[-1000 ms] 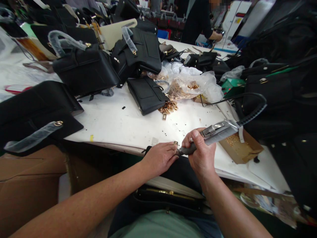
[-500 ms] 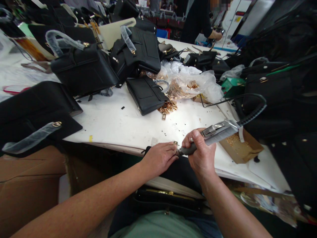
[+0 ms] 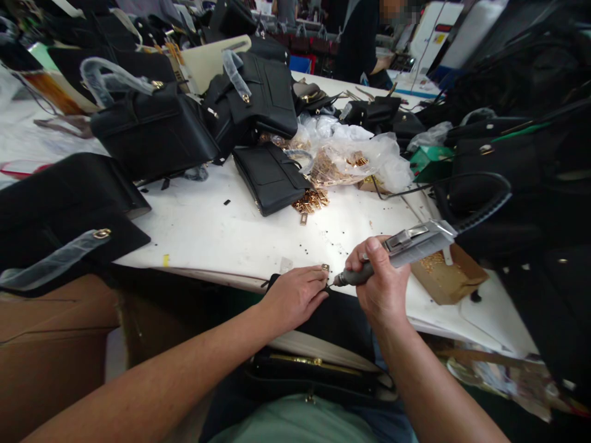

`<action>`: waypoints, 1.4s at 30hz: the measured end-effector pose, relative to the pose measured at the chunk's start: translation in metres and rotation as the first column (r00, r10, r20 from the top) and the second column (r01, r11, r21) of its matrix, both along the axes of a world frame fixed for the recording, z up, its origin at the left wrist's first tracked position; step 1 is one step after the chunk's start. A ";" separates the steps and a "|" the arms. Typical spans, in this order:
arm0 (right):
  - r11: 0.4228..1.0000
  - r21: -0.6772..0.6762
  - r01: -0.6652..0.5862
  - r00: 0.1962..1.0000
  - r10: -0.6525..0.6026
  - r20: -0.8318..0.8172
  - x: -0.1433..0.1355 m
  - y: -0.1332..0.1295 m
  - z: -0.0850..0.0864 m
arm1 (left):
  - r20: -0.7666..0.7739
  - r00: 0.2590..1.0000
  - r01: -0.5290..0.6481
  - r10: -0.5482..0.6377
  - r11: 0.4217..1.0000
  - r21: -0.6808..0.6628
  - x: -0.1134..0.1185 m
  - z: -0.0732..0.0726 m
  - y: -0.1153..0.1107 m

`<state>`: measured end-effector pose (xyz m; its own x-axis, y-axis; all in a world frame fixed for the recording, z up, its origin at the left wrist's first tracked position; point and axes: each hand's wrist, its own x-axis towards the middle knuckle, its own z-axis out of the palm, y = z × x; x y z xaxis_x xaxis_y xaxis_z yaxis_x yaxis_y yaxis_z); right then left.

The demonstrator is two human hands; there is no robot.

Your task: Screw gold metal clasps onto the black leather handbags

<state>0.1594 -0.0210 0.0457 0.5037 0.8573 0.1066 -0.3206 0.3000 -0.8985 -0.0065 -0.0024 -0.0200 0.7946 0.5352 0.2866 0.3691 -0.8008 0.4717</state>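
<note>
My right hand (image 3: 384, 278) is wrapped round a grey electric screwdriver (image 3: 418, 241), the thumb on top, a ring on one finger. The screwdriver's tip points left and down, a short way from my left fingertips. My left hand (image 3: 293, 296) lies over the edge of a black handbag (image 3: 344, 323) at the table's front edge, its fingers pressed together and gripping it. By those fingertips sits a small gold metal fitting (image 3: 325, 267). The handbag's lower part, with a gold zip (image 3: 318, 363), rests at my lap. My left thumb partly hides the bag's edge.
Black handbags (image 3: 152, 132) with plastic-wrapped handles crowd the left and back of the white table (image 3: 194, 227). Gold fittings (image 3: 311, 201) lie piled by a small black bag (image 3: 270, 178). A cardboard tray (image 3: 450, 277) of small gold parts stands right. A co-worker (image 3: 362, 43) is behind.
The screwdriver has drawn back slightly to the right in my right hand, so its tip is farther from my left fingers. My left hand stays on the handbag. The co-worker's hand has shifted left.
</note>
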 end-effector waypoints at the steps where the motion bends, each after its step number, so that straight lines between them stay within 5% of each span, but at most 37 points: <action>1: 1.000 -0.001 0.007 1.000 -0.007 0.004 0.001 0.001 0.001 | -0.006 1.000 -0.003 0.003 1.000 -0.003 0.000 0.000 0.000; 10: 0.997 -0.044 0.066 0.996 -0.063 0.067 0.004 0.009 -0.005 | -0.120 0.991 -0.066 0.065 0.998 -0.001 -0.001 0.010 0.000; 20: 0.995 -0.087 0.055 0.989 -0.043 0.141 -0.001 0.018 -0.020 | -0.059 0.996 -0.058 0.065 0.991 0.120 0.000 0.003 0.000; 32: 0.989 -0.144 0.027 0.977 0.004 0.212 -0.003 0.018 -0.032 | -0.173 0.981 -0.057 0.091 0.980 0.189 0.004 0.003 -0.003; 42: 0.970 -0.218 -0.105 0.902 0.185 0.389 -0.003 0.016 -0.022 | -0.114 0.987 -0.100 0.111 0.990 0.101 0.002 0.001 -0.003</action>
<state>0.1562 -0.0046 0.0235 0.3203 0.9415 0.1046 0.0549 0.0918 -0.9943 -0.0042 -0.0050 -0.0192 0.7666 0.5929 0.2466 0.5032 -0.7932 0.3431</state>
